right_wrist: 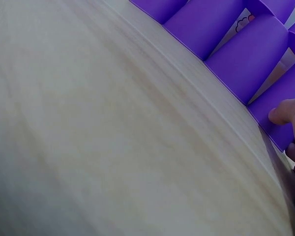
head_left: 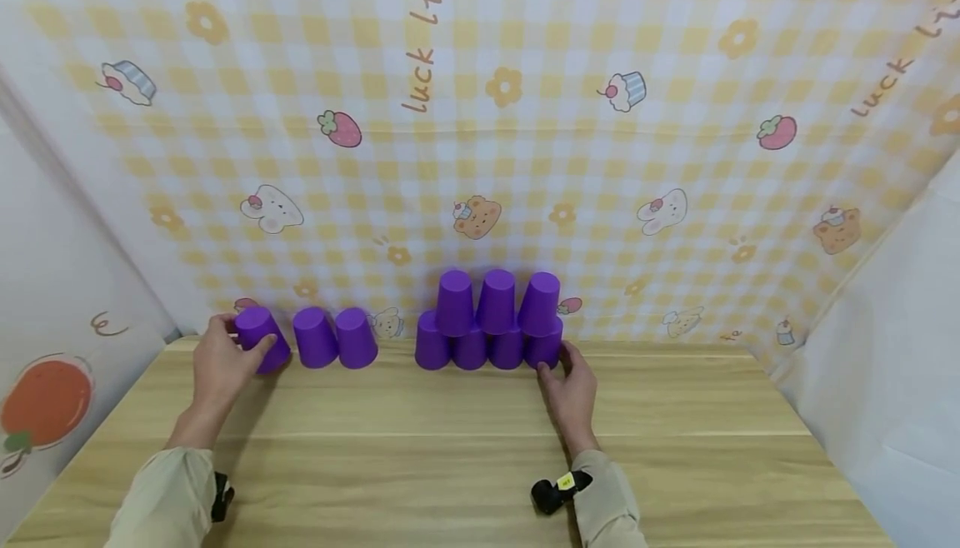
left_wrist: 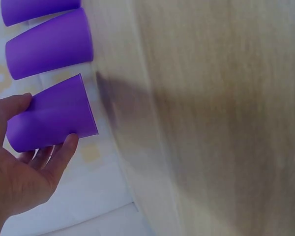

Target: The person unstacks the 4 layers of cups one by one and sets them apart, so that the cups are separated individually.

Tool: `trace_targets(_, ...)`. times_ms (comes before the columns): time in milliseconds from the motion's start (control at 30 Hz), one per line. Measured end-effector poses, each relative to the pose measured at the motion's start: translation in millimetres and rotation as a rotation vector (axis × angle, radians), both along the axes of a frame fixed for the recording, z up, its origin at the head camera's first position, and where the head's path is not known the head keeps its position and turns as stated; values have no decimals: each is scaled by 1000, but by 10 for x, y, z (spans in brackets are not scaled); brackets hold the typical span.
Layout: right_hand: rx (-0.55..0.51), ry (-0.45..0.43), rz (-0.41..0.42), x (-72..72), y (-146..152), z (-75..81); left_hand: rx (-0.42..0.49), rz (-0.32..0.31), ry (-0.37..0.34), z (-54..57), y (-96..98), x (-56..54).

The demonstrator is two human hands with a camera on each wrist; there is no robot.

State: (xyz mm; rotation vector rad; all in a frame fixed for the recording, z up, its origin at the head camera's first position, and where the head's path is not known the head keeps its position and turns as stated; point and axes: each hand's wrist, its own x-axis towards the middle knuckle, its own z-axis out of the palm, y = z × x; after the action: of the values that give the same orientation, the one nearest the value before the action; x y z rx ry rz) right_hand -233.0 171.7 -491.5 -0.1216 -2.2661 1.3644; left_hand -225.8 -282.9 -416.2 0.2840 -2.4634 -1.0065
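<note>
My left hand [head_left: 222,365] grips an upside-down purple cup [left_wrist: 54,113], its thumb on one side and its fingers on the other. In the left wrist view, that cup's rim stands a little off the wooden surface, with its shadow beside it. Two more upturned purple cups [head_left: 315,338] [head_left: 357,338] stand just to its right. Farther right, three purple cups [head_left: 496,302] sit mouth down on a bottom row of several cups [head_left: 469,350]. With thumb in front and fingers at the side, my right hand [head_left: 573,390] holds the bottom row's rightmost cup [right_wrist: 280,105].
A wooden table [head_left: 405,456] spreads out in front of the cups. Right behind them hangs a yellow-and-white checked cloth [head_left: 525,156] with printed cartoons. White side panels [head_left: 892,323] border the table on the left and right.
</note>
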Motion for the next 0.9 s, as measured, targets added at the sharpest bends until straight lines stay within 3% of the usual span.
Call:
trace_targets(233, -16, 12, 12, 9, -17, 0, 15, -6, 3, -104, 22, -22)
trace_targets(500, -1, 21, 6, -3, -3, -1, 27, 22, 87, -189, 53, -104)
trace_targets(900, 7, 54, 3, 1, -10, 1, 9, -8, 100, -206, 46, -140)
